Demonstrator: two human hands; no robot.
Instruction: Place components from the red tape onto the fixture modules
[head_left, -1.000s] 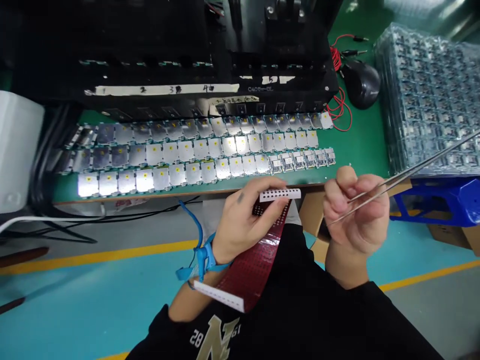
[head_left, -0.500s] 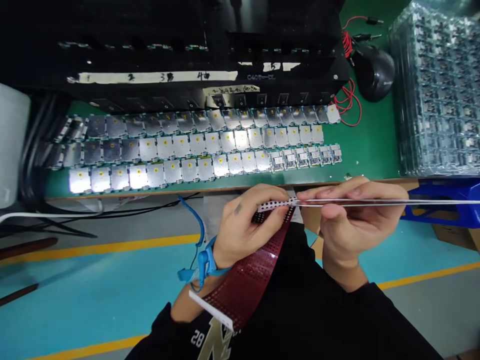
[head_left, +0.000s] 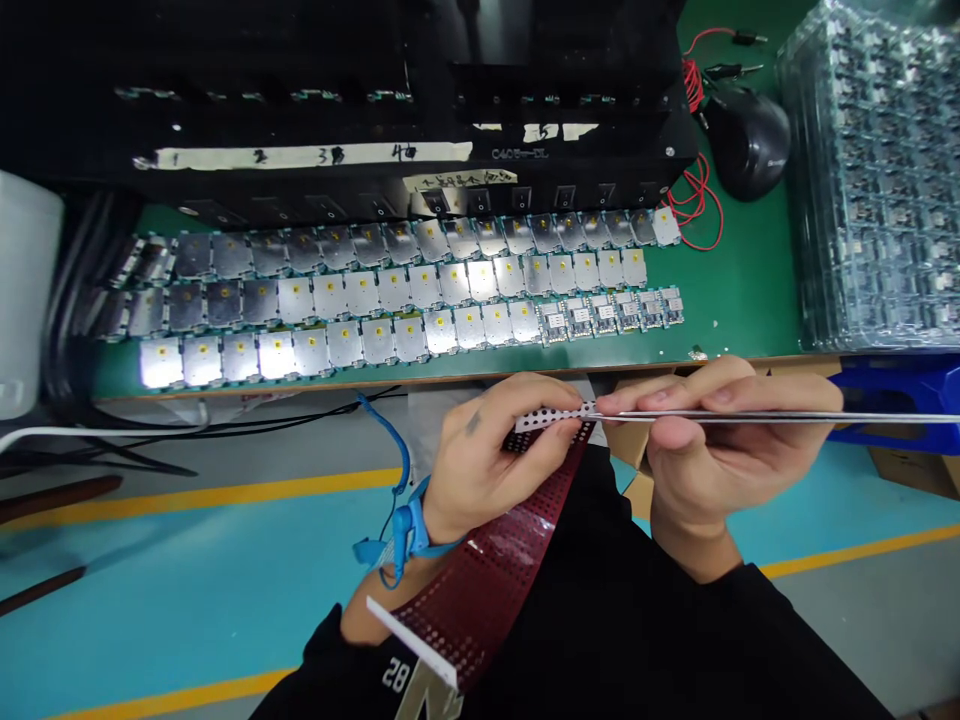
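Head view: the left hand (head_left: 499,455) pinches the white, dotted end of a dark red perforated strip (head_left: 510,550) between thumb and fingers; the strip hangs down in front of the black shirt (head_left: 600,610). The right hand (head_left: 720,440) pinches metal tweezers (head_left: 765,416) between thumb and fingers, their tips at the strip's white end. Beyond both hands, the green surface (head_left: 750,270) carries three rows of small metal-covered boards (head_left: 364,295), a black mouse (head_left: 748,145) and stacked clear trays (head_left: 885,190).
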